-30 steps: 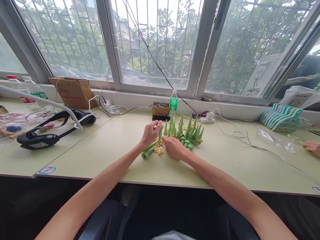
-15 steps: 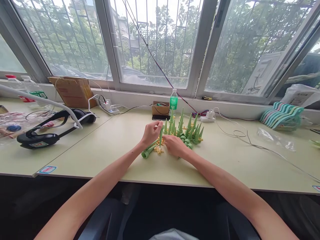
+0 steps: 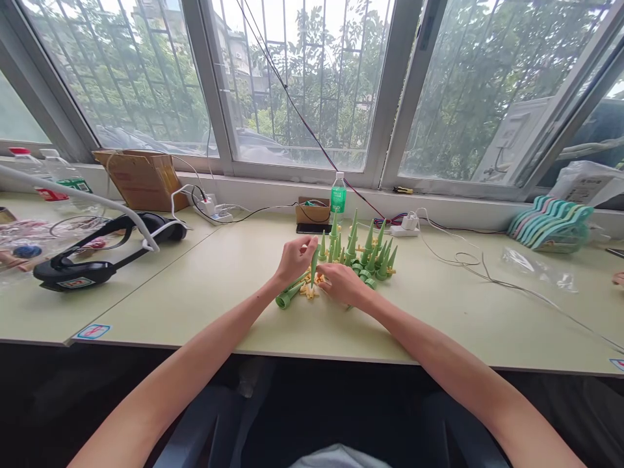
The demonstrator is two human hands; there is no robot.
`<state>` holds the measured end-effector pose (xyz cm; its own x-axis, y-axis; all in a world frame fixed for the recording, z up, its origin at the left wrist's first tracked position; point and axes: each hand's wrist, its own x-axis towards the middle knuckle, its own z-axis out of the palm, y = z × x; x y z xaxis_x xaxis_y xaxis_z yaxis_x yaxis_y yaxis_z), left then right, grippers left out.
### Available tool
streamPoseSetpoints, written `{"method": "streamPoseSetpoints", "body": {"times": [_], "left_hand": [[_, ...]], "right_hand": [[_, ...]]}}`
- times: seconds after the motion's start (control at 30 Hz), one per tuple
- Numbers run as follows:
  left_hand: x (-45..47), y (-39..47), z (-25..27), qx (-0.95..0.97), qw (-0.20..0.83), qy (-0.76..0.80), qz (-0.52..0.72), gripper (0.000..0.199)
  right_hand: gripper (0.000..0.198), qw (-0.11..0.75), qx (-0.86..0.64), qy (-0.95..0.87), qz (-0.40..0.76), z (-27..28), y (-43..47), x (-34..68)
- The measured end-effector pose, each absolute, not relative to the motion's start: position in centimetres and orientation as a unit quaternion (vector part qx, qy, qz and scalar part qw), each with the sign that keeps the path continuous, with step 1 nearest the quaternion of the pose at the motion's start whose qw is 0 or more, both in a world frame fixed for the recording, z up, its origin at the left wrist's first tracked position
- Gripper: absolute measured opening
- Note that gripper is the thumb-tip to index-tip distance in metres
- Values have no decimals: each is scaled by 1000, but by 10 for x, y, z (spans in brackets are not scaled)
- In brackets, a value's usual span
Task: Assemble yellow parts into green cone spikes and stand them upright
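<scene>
My left hand (image 3: 295, 259) is closed around a green plant watering spike (image 3: 314, 270), whose tip points down. Just right of it, my right hand (image 3: 341, 283) has its fingers bent together beside the spike. Whatever they may hold is too small to make out. Small yellow valve pieces (image 3: 309, 291) lie in a pile below the spike. On the table to their left rests another green spike (image 3: 287, 299). Beyond my right hand, several green spikes (image 3: 351, 246) stand with tips up, some with yellow pieces at the base. Short green caps (image 3: 365, 275) sit near them.
A green-labelled bottle (image 3: 338, 195), a small cardboard box (image 3: 313, 211) and a dark phone (image 3: 313, 229) are behind. A black headset (image 3: 78, 270) lies left. Cables (image 3: 482, 273), plastic bags and teal hangers (image 3: 550, 224) are right. Another person's hand (image 3: 619, 278) shows at the right edge.
My right hand has shifted slightly by the yellow pieces; my left hand keeps the spike in nearly the same place. Another person's hand has come into view at the right edge.
</scene>
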<state>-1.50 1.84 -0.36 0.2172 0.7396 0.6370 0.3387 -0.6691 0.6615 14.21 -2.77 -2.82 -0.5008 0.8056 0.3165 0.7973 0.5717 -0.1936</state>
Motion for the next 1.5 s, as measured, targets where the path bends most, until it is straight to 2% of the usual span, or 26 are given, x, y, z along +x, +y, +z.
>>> {"method": "streamPoseSetpoints", "body": {"times": [0.27, 0.8, 1.13, 1.37, 1.5], "left_hand": [[-14, 17, -3, 759, 191, 350, 516, 45], [-12, 17, -5, 771, 175, 347, 504, 46], [-12, 15, -3, 772, 175, 352, 499, 46], [-12, 13, -3, 750, 242, 359, 499, 46], [-12, 15, -4, 745, 258, 351, 505, 47]], "right_hand": [[11, 183, -462, -868, 6, -20, -32, 145], [16, 152, -486, -860, -26, -17, -29, 150], [14, 244, -473, -847, -15, -15, -31, 152], [25, 197, -519, -831, -38, -12, -32, 154], [19, 170, -525, -833, -37, -14, -32, 154]]}}
